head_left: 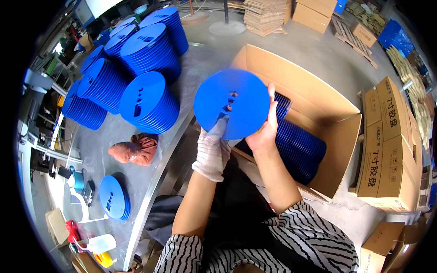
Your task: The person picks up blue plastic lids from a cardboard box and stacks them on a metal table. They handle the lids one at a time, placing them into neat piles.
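In front of me I hold up a round blue plastic reel (pixel 218 95), its flat face with small cut-out slots tilted toward me. My left hand (pixel 214 148), in a light striped glove, grips its lower edge, with the thumb over the face below the slots. Bare, my right hand (pixel 266 127) holds the right rim, fingers wrapped behind it. Beyond, an open cardboard box (pixel 305 77) contains rows of blue reels (pixel 298 148) standing on edge. On the grey table (pixel 91 154) to my left stand several tall stacks of blue reels (pixel 148 102).
Nearer on the table are a short stack of blue reels (pixel 114 198), a brown cloth bundle (pixel 135 149), a tape dispenser (pixel 78 179) and a white bottle (pixel 101 244). Closed cartons (pixel 387 150) are stacked at the right. Flattened cardboard (pixel 266 16) lies piled at the back.
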A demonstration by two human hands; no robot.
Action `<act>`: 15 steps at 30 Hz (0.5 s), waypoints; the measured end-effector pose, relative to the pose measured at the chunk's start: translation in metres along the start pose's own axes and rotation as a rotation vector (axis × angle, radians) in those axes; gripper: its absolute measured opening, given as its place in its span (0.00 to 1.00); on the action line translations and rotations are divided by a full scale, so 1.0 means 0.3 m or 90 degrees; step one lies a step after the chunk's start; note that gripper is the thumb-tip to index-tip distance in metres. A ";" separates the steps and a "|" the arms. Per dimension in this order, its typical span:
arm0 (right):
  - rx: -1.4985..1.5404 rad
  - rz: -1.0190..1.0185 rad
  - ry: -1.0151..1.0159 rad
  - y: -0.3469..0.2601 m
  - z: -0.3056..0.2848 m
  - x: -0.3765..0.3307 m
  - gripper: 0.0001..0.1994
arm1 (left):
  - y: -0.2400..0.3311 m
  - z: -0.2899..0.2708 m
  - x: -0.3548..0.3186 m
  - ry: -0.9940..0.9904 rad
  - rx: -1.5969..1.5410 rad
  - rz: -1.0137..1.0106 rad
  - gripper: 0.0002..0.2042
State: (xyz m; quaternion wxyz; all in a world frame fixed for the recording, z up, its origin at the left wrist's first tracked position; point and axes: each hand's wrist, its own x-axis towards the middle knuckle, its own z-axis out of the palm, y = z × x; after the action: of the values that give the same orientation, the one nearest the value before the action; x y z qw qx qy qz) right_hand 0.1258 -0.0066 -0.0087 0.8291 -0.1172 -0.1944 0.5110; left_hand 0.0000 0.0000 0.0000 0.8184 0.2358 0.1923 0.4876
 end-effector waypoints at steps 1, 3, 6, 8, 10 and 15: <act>0.060 0.024 0.029 0.025 0.007 -0.012 0.26 | 0.019 0.003 -0.026 0.019 0.015 0.015 0.20; 0.140 0.123 -0.027 0.072 -0.019 -0.060 0.31 | 0.044 -0.005 -0.101 0.039 0.073 0.031 0.19; 0.168 0.266 0.029 0.083 0.008 -0.161 0.37 | 0.072 -0.054 -0.233 0.092 0.128 -0.002 0.23; 0.176 0.273 -0.024 0.119 0.004 -0.179 0.36 | 0.073 -0.120 -0.280 0.156 0.266 0.140 0.33; 0.143 0.271 -0.078 0.135 -0.012 -0.190 0.36 | 0.076 -0.125 -0.311 0.167 0.381 0.314 0.45; 0.151 0.310 0.028 0.157 -0.006 -0.251 0.37 | 0.174 -0.086 -0.288 0.200 1.378 0.500 0.36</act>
State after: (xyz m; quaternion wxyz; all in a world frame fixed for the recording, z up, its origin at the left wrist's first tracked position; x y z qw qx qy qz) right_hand 0.0586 -0.0526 -0.0440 0.6939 -0.0734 -0.0813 0.7117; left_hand -0.0898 -0.0503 0.0162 -0.0512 0.7921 0.5218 0.3126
